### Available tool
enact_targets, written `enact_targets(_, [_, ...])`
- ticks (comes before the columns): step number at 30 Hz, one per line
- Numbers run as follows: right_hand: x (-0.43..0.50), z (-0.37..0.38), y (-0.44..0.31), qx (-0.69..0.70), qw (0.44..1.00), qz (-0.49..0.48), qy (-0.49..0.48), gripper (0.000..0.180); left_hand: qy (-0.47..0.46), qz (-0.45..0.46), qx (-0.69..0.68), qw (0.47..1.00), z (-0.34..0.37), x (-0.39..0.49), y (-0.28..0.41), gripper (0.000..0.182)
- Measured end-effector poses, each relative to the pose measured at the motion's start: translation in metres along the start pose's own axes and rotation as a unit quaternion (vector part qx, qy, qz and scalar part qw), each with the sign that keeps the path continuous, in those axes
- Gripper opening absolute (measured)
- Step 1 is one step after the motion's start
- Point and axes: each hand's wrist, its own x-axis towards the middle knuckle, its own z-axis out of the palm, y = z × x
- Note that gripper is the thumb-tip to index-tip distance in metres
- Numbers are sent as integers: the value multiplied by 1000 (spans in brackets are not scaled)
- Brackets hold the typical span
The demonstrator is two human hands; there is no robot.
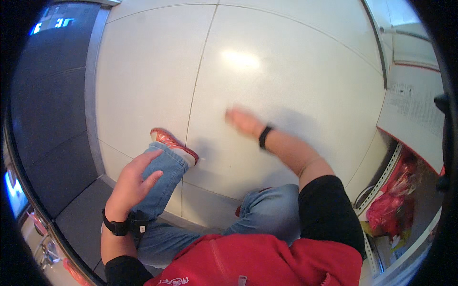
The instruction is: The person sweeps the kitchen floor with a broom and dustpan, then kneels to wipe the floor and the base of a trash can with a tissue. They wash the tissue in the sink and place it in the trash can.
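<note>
My left hand (134,184) hangs over the blue jeans (166,178) of my left leg, its thumb apart from the fingers and nothing in it. A black band (116,226) is around that wrist. Out over the pale tiled floor (272,82), my right hand (245,122) is blurred. No object shows in it, but the blur hides how its fingers are set. Its wrist also bears a black band (265,136). Below my left hand's fingers is a red and white shoe (173,143). My red vest (250,261) fills the bottom of the view.
Dark grey panels (53,107) with a metal edge strip (92,89) run along the left. At right, a white box (415,103) bearing print sits above a slotted metal shelf post (381,178). Behind the post lie red plastic bags (386,211).
</note>
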Motion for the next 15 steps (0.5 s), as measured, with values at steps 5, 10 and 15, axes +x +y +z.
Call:
enact_targets(5, [-55, 40, -10, -114, 986, -44, -113, 24, 0, -12, 1, 1000, -17, -8, 3, 44])
enact_targets(10, [-2, -140, 77, -223, 852, 87, 465, 25, 34, -15, 61, 997, -44, -28, -5, 45])
enact_targets(15, [92, -139, 37, -304, 841, 57, 444, 19, 30, -100, -28, 994, -51, -30, -37, 48])
